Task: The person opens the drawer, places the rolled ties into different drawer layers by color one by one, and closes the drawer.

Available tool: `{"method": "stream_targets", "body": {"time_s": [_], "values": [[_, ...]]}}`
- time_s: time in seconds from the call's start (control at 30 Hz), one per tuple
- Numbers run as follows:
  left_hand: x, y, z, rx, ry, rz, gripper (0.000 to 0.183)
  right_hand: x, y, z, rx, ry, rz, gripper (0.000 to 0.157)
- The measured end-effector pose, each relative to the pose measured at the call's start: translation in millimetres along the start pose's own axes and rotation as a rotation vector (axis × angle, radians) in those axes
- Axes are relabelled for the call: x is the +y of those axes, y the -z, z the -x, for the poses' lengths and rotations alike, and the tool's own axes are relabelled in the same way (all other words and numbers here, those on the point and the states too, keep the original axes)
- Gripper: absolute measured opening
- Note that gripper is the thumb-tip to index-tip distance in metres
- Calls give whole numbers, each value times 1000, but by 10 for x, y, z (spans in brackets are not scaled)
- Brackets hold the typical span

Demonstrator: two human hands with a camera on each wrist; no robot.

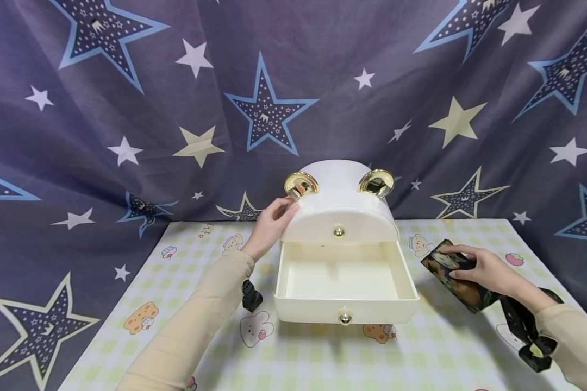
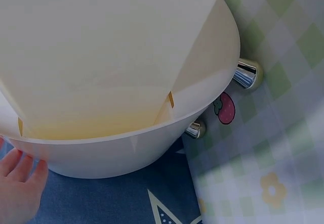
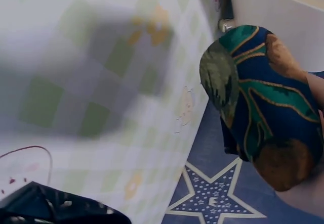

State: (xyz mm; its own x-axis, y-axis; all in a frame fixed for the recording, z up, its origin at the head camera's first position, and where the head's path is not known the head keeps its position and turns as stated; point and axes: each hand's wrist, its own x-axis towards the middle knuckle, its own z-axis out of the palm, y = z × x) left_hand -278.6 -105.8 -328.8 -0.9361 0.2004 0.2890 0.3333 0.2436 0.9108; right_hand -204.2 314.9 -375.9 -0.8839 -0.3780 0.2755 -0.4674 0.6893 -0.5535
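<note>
A white rounded storage box (image 1: 342,187) with gold ear-like discs stands in the middle of the table. Its lower drawer (image 1: 347,311) is pulled out toward me, the cream inner floor showing. My left hand (image 1: 270,225) rests against the box's left side, just below the left gold disc; in the left wrist view its fingers (image 2: 23,171) touch the white edge. To the right of the drawer, my right hand (image 1: 491,271) grips a dark case (image 1: 452,271) between thumb and fingers. Blue, green and brown leaf patterns cover the case (image 3: 263,97), which is tilted above the table.
A green-checked cloth with cartoon prints covers the table (image 1: 225,353). Behind it hangs a dark curtain (image 1: 323,125) with stars, close to the back of the box. Gold knobs stick out from the upper front (image 1: 339,232) and the drawer. Black wrist gear (image 1: 251,296) sits below each wrist.
</note>
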Motion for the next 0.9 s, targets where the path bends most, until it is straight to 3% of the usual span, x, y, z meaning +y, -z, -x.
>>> {"method": "stream_targets", "body": {"time_s": [0.3, 0.5, 0.73, 0.9], "values": [[-15, -8, -12, 6, 1, 4, 34, -141, 78, -39, 21, 50, 80, 45], [-21, -7, -9, 7, -10, 10, 34, -261, 160, -57, -27, 21, 25, 46], [-9, -5, 3, -4, -13, 34, 37, -381, 237, -88, -23, 78, 129, 46], [-15, 2, 3, -10, -15, 33, 37, -484, 276, -113, -57, 84, 67, 46]]}}
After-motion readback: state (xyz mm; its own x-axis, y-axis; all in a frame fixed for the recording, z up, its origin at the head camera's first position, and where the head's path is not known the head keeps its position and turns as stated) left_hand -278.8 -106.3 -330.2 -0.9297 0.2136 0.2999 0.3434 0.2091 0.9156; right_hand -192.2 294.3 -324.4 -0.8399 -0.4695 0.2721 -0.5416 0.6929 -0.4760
